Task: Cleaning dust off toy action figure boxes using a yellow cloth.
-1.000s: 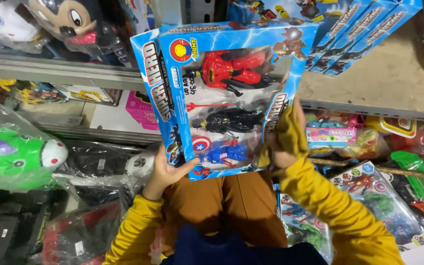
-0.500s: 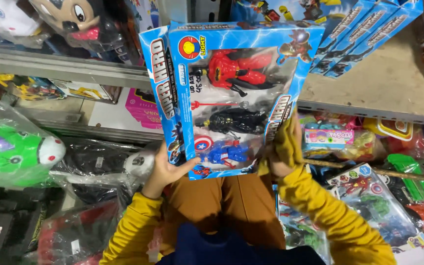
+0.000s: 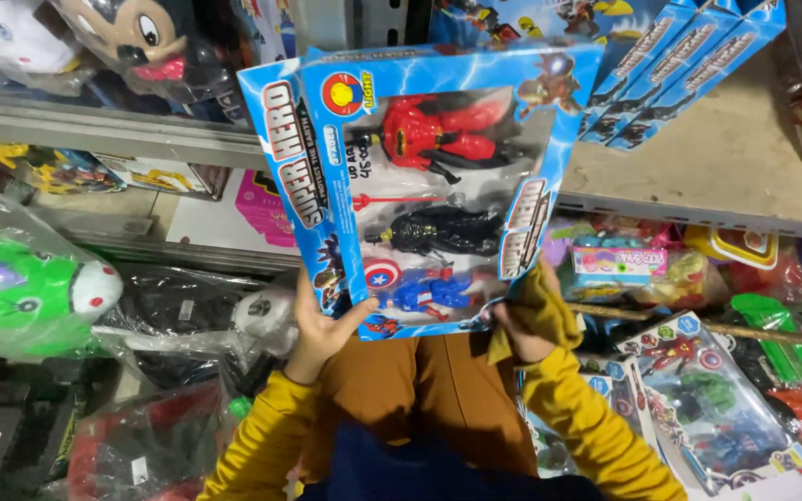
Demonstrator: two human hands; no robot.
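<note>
Toy box sits a little higher and more upright than a second ago, lifted toward the shelf. Left hand clamps its lower left corner, thumb across the front. Right hand pinches the lower right edge together with a yellow cloth. Best kept level, gripped at both corners, clear of the boxes stacked on the shelf.

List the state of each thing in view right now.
Toy box: held up, sealed, figures inside.
Left hand: gripping box's lower left corner.
Right hand: at box's lower right corner, holding a yellow cloth.
Green toy: bagged, lying on its side.
Blue boxes: stacked leaning on shelf.
</note>
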